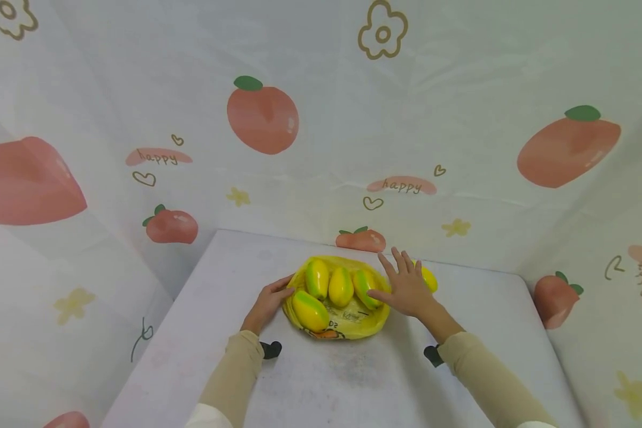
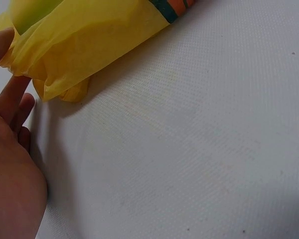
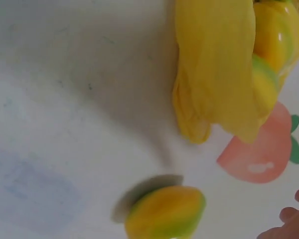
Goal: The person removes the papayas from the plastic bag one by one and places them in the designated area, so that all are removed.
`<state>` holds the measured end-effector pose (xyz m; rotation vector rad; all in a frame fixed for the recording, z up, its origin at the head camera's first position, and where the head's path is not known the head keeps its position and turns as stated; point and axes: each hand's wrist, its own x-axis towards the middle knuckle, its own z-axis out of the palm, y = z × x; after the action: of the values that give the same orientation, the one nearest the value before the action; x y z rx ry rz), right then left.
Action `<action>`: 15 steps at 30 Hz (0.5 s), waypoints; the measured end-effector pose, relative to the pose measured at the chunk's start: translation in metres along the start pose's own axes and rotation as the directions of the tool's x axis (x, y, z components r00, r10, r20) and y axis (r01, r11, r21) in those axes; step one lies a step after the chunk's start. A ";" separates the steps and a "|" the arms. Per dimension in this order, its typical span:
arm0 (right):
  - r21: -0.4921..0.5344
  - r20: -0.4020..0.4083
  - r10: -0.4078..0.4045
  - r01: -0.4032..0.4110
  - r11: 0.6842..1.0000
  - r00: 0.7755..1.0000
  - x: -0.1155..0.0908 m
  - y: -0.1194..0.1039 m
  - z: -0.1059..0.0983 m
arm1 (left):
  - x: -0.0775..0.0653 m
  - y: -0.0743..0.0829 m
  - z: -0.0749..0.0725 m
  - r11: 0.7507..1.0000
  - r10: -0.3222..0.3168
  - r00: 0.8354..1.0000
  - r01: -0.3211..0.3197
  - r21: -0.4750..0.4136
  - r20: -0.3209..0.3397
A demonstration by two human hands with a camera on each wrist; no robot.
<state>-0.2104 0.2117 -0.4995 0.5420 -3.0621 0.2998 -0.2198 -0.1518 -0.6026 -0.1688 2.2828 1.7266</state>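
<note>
A yellow plastic bag [image 1: 361,326], its mouth spread wide, lies on the table with several yellow-green mangoes [image 1: 340,288] inside. At its left edge is my left hand [image 1: 267,304]; the left wrist view shows thumb and fingers pinching the bag's rim [image 2: 20,55]. Over the bag's right edge my right hand [image 1: 408,291] hovers, fingers spread, holding nothing. One loose mango [image 1: 430,278] lies on the table right of the bag, partly hidden behind that hand. The right wrist view shows this loose mango [image 3: 167,211] apart from the bag, with fingertips [image 3: 291,219] at the corner.
A white table [image 1: 342,386] stands in a corner of white cloth walls [image 1: 321,178] printed with peaches, flowers and "happy" labels. The back wall rises just behind the bag. Dark straps [image 1: 271,349] sit at the wrists.
</note>
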 end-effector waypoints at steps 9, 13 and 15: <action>-0.016 0.062 -0.058 0.059 0.998 0.996 0.005 -0.019 0.006 | 0.001 -0.001 -0.001 1.000 -0.001 1.000 0.001 0.008 0.002; 0.010 0.060 -0.082 0.082 0.997 0.995 0.008 -0.026 0.009 | 0.000 -0.001 -0.001 1.000 -0.005 1.000 0.004 0.006 0.007; 0.033 0.054 -0.097 0.096 0.995 0.994 0.009 -0.030 0.009 | 0.000 0.000 -0.001 1.000 -0.006 1.000 0.006 0.003 0.008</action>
<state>-0.2083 0.1796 -0.5027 0.7092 -3.0764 0.3342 -0.2200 -0.1530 -0.6024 -0.1677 2.2767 1.7182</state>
